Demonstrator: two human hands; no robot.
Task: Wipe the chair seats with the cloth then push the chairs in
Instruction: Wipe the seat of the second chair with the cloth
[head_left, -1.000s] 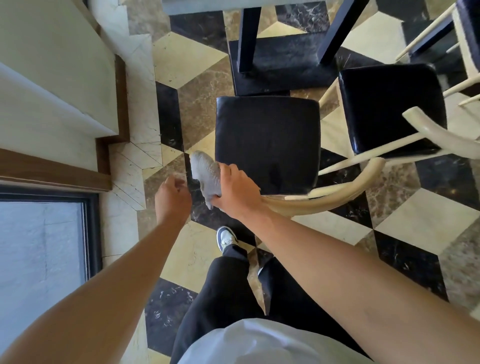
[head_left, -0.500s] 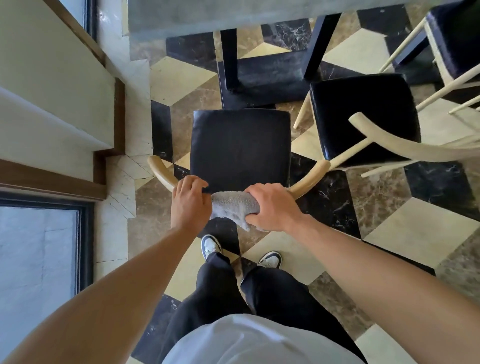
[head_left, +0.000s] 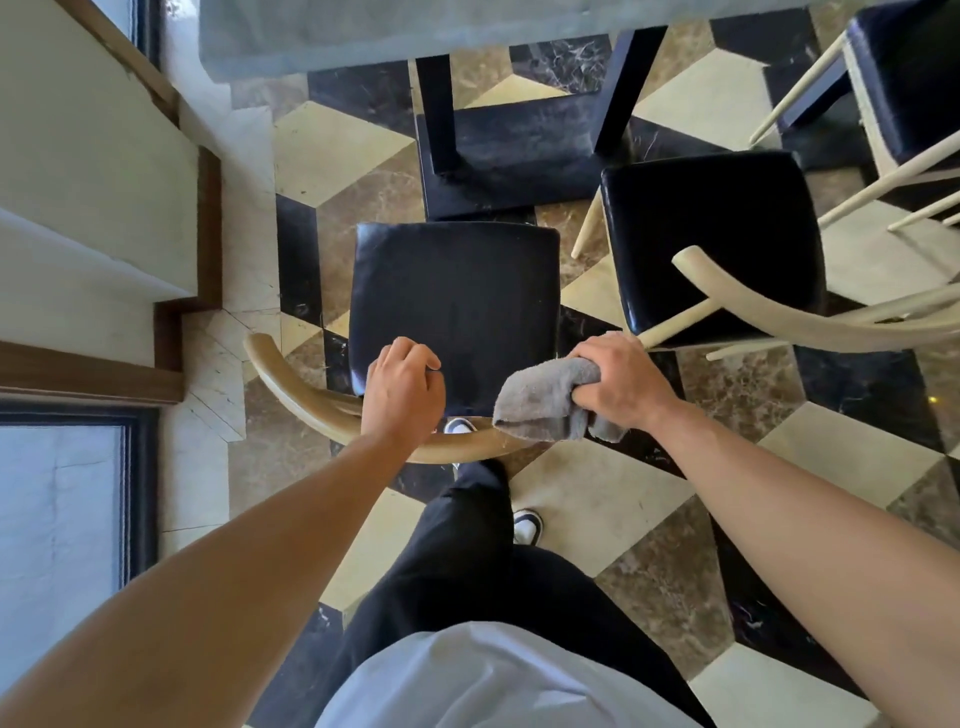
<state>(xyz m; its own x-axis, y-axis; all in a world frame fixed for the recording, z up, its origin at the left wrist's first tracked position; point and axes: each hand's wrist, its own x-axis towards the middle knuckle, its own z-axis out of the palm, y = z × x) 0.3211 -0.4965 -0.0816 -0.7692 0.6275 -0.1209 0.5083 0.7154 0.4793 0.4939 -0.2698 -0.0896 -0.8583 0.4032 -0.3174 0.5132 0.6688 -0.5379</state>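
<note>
Chair (head_left: 452, 312), glossy black square seat, curved pale-wood backrest (head_left: 311, 400) nearest the person, front facing the grey table (head_left: 415, 31) with its black base (head_left: 519, 156). Left hand (head_left: 402, 384) curls over the backrest; right hand (head_left: 621, 384) clamps the bunched grey terry cloth (head_left: 540, 402) against the rail's right end. Second chair (head_left: 711, 239), same build, stands angled just right on the geometric marble floor (head_left: 597, 509).

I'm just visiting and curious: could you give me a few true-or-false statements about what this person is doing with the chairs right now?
1. The right hand holds a crumpled grey cloth. True.
2. The left hand rests on the curved wooden backrest of the nearer black-cushioned chair. True.
3. The cloth lies spread flat on the seat. False: it is bunched in the hand at the backrest.
4. The second black-seated chair lies overturned. False: it stands upright.
</note>
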